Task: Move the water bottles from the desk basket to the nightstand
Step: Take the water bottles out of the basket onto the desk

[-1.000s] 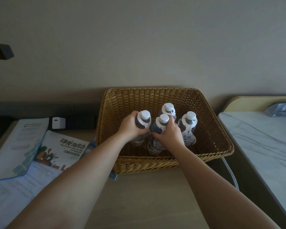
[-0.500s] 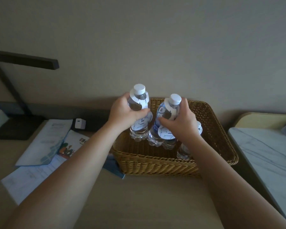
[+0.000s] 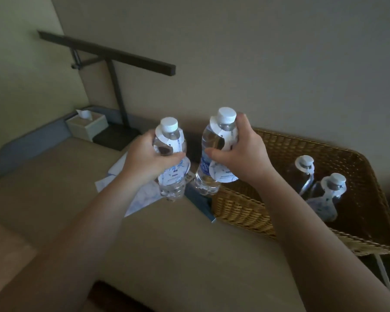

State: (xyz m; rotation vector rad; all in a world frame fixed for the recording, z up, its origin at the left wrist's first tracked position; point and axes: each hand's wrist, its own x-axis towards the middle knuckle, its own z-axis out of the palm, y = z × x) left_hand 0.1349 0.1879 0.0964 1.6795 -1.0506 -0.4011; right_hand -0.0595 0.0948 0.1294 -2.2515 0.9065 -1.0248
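Two water bottles, one gripped in the left hand and one in the right hand, fingers curled round each, are now lifted clear of the basket and swung left over the worktop, while two bottles remain inside, nightstand out of view

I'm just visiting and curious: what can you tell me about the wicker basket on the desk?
The wicker basket is rectangular, woven of golden-brown cane, with sloping sides and a thicker braided rim. It sits on the desk near the wall, partly cut off at the picture's right edge. Two capped water bottles with white neck tags stand inside at its right end. Something flat and dark blue lies at its left foot. Neither hand touches it.
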